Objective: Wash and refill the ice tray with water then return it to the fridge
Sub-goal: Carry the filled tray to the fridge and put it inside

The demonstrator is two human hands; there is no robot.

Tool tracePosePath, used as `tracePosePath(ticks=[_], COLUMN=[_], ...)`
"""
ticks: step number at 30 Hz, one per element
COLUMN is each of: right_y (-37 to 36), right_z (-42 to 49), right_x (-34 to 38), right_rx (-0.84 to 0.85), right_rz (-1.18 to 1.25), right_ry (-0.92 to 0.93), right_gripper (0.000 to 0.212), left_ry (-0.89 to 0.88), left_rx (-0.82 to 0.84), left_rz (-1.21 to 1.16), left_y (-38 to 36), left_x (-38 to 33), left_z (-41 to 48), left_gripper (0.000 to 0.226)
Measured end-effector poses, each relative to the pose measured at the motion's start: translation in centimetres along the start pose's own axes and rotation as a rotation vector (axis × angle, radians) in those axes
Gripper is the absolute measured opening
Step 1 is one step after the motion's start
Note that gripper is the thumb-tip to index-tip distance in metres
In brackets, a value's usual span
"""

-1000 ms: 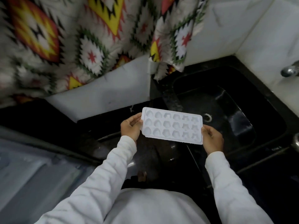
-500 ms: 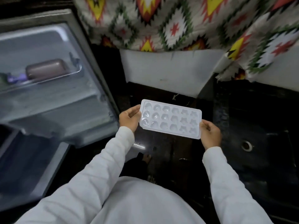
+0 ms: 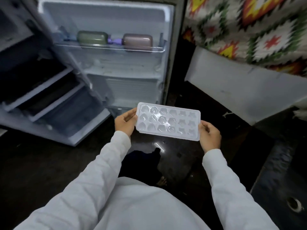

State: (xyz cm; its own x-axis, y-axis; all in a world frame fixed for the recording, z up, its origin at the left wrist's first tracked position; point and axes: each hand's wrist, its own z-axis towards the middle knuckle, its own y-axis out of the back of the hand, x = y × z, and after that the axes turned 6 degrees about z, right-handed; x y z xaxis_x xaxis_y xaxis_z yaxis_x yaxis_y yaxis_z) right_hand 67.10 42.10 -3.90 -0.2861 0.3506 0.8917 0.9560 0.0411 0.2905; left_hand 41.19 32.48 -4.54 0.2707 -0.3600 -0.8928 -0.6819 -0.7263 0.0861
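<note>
The left hand (image 3: 125, 122) and right hand (image 3: 209, 136) grasp the ice tray (image 3: 168, 121) by its short ends, level, just before the open fridge (image 3: 129, 90). Its cells glint as if filled, so washing and refilling look done. Only setting it inside remains.

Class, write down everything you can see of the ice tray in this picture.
The ice tray is a white, slightly translucent plastic rectangle with rounded corners and three rows of six shaped cells, glinting as if wet. It is held cells-up, roughly level, above the dark floor before the open fridge door. The left hand grips one short end, the right hand the other.
</note>
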Motion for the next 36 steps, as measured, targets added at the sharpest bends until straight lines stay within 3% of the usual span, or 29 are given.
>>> tracePosePath(ticks=[13, 24, 36], right_y=[-19.2, -37.7, -54.7], right_z=[-3.0, -7.7, -9.2], right_x=[4.3, 9.9, 18.9], right_rx=[0.278, 0.453, 0.659], right_rz=[-0.088, 0.013, 0.087], right_ry=[0.087, 0.136, 0.201], right_gripper=[0.026, 0.025, 0.024], left_ry=[0.043, 0.027, -0.007], left_rx=[-0.258, -0.392, -0.597], left_rz=[-0.133, -0.232, -0.427], left_y=[17.6, 33.5, 43.7], left_x=[-1.9, -5.2, -11.0], left_z=[5.9, 12.0, 16.6], left_gripper=[0.029, 0.025, 0.032])
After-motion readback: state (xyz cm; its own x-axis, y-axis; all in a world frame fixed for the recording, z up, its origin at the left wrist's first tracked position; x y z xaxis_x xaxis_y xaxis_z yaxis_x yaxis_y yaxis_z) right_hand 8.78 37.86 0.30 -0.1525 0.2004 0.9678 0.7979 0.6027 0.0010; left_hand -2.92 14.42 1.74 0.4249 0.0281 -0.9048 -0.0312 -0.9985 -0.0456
